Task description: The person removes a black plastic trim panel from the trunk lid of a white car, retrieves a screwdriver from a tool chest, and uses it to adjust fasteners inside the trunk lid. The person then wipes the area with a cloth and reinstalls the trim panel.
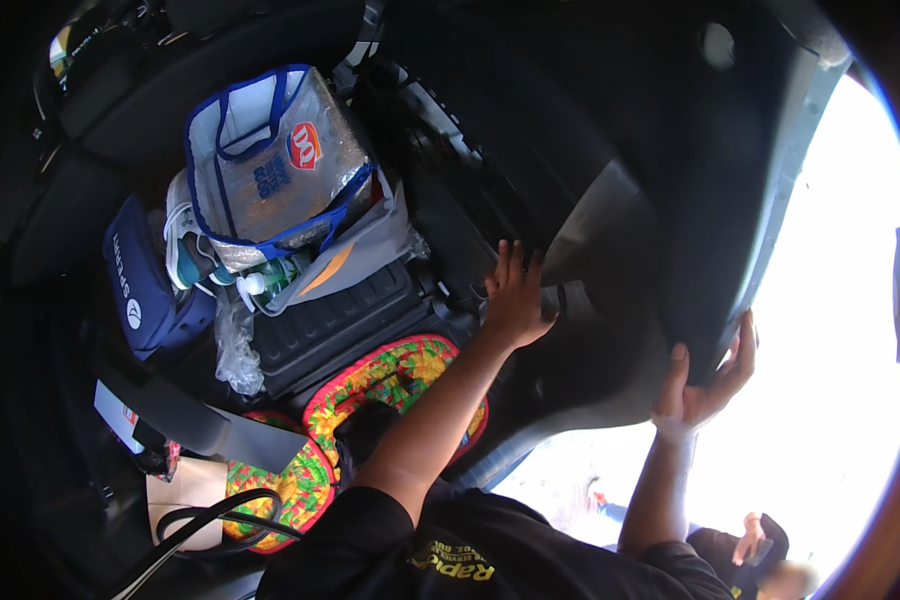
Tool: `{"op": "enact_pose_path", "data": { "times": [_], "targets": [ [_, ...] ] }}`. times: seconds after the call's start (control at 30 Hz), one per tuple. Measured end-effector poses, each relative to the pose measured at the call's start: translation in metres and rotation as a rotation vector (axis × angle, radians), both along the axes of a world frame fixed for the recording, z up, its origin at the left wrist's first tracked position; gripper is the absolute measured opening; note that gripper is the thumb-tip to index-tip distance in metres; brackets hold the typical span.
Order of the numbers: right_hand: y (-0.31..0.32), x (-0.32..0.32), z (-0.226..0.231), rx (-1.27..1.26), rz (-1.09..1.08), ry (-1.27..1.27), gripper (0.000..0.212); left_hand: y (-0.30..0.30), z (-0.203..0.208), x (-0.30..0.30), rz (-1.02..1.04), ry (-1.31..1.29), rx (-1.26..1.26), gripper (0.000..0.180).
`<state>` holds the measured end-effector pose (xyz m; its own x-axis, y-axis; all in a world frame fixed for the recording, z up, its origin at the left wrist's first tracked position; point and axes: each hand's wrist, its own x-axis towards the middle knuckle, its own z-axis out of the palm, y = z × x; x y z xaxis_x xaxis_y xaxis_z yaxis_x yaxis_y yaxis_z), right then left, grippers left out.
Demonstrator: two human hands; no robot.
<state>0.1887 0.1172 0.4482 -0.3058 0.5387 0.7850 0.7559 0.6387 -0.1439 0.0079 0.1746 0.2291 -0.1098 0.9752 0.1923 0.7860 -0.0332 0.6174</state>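
Observation:
A large black plastic side trim panel (610, 260) lines the right side of a vehicle's cargo area. My left hand (518, 305) is raised against the inner part of this panel, fingers stretched out, nothing seen in it. Farther right, beside the bright opening, my right hand (700, 390) grips the panel's outer edge. Its thumb is on the inner face and its fingers are round the rim. Left of my left hand, a ribbed black plastic lid or case (335, 320) lies low in the cargo area.
A silver insulated bag (310, 190) with blue trim sits on a grey bag (355, 250), near a sneaker (185, 245) and a navy case (145, 285). Crumpled clear plastic (235, 350), colourful quilted pads (420, 365) and a black cable (205, 520) lie closer. Another person (745, 550) is outside, lower right.

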Motion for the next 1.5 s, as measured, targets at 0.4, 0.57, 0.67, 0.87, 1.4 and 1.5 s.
{"op": "enact_pose_path", "data": {
  "times": [0.4, 0.57, 0.67, 0.87, 1.4, 1.5],
  "targets": [
    [-0.002, -0.005, 0.005, -0.029, 0.011, 0.0, 0.075, -0.03, 0.062, 0.076, -0.149, -0.716, 0.246, 0.062],
    [-0.004, -0.007, 0.008, 0.027, -0.034, -0.047, 0.075, 0.011, 0.038, 0.055, -0.041, -0.603, 0.343, 0.081],
    [-0.004, -0.007, 0.007, 0.015, -0.034, -0.011, 0.076, 0.038, 0.028, 0.049, -0.059, -0.746, 0.421, 0.087],
    [-0.001, -0.003, -0.006, 0.011, -0.005, 0.039, 0.079, 0.108, 0.011, 0.018, 0.203, -1.156, 0.391, 0.077],
    [0.013, 0.011, 0.005, 0.17, -0.047, -0.12, 0.078, 0.094, 0.043, -0.053, 0.049, -0.794, 0.034, 0.138],
    [0.012, 0.015, 0.008, 0.164, -0.109, -0.284, 0.074, 0.094, 0.049, -0.048, 0.03, -0.707, 0.058, 0.138]
  ]
}}
